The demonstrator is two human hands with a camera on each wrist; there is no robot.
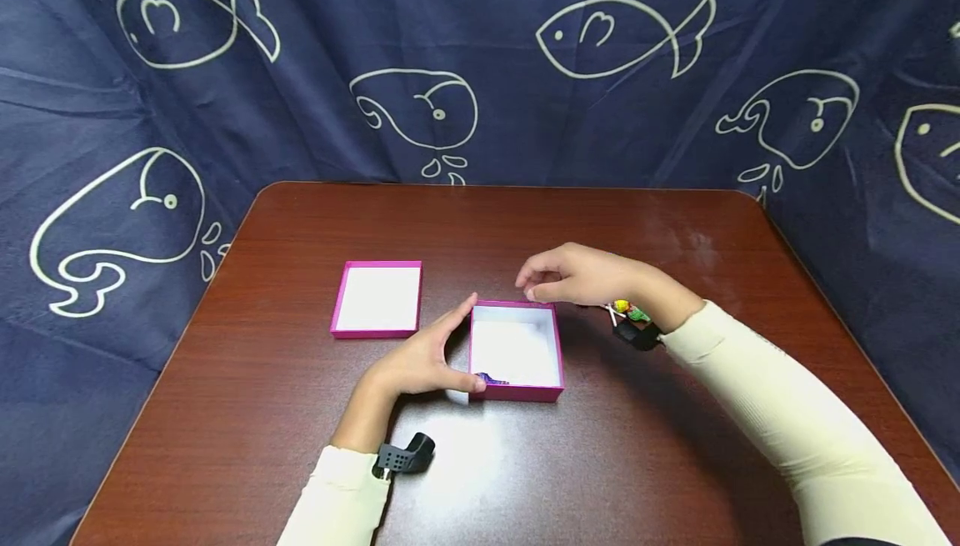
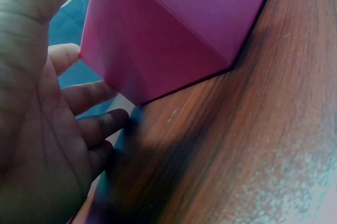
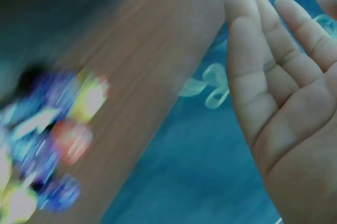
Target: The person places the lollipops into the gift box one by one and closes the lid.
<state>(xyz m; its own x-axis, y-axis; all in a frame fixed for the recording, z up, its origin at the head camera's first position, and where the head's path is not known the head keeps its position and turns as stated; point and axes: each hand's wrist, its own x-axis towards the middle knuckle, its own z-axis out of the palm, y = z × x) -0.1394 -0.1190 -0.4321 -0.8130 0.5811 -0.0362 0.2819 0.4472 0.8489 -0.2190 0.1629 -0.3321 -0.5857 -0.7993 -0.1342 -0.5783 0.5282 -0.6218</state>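
Observation:
A square pink box with a white inside stands on the table, its top uncovered. My left hand holds it across the left side, thumb at the near corner and fingertips at the far one. In the left wrist view, fingertips meet the edge of the pink box. A small blue-purple wrapped piece lies inside, along the near wall. My right hand hovers over the box's far right corner, fingers loosely bent. Nothing shows in the right palm in the right wrist view.
Left of the box, a pink-edged lid lies with its white inside up. A pile of brightly wrapped lollipops with white sticks is partly hidden under the right forearm; the wrapped pile looks blurred in the right wrist view. A blue curtain hangs behind the table.

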